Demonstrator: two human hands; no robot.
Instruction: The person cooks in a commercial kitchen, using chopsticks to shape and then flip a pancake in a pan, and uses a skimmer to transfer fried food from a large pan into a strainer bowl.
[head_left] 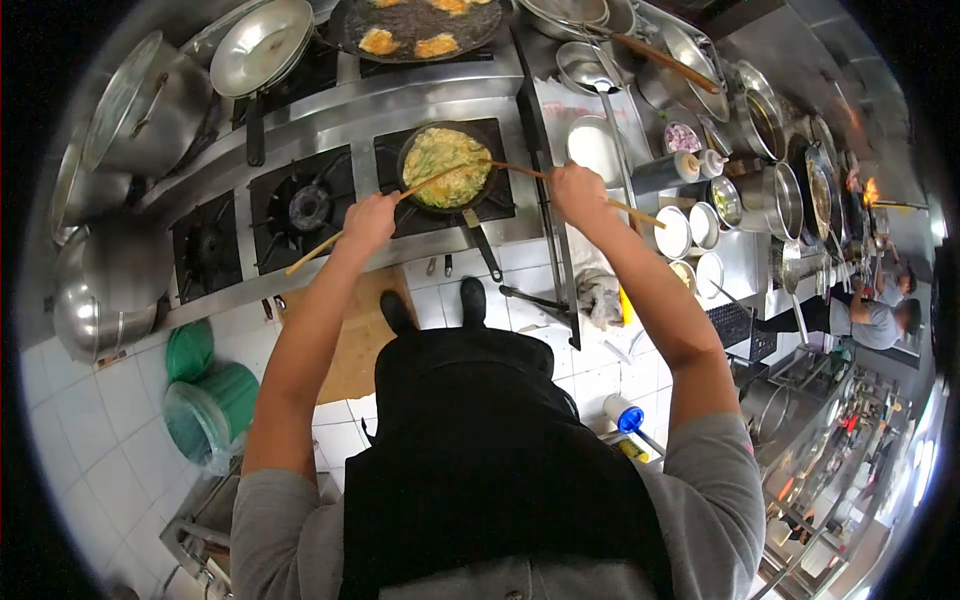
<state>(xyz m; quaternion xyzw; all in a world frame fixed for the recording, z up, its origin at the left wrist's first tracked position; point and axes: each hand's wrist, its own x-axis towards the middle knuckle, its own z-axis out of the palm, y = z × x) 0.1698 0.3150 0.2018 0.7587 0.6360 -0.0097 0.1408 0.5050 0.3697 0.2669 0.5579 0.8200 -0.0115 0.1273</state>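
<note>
A black frying pan (483, 245) stands on a burner of the range, its handle toward me. In it lies a yellow-and-green omelette (440, 178) that fills the pan. My left hand (370, 221) is closed round one long wooden chopstick (318, 252), whose tip reaches over the left part of the egg. Closed on a second long wooden chopstick (638, 215) is my right hand (578, 192), with that tip at the pan's right rim. Neither hand touches the pan itself.
A griddle pan (400, 22) with browned pieces sits behind. Left are bare burners (308, 205), a steel pan (262, 45) and large pots (150, 100). Squeeze bottles (665, 172) and white containers (672, 232) crowd the right counter. Co-workers (872, 318) stand far right near a flame (871, 190).
</note>
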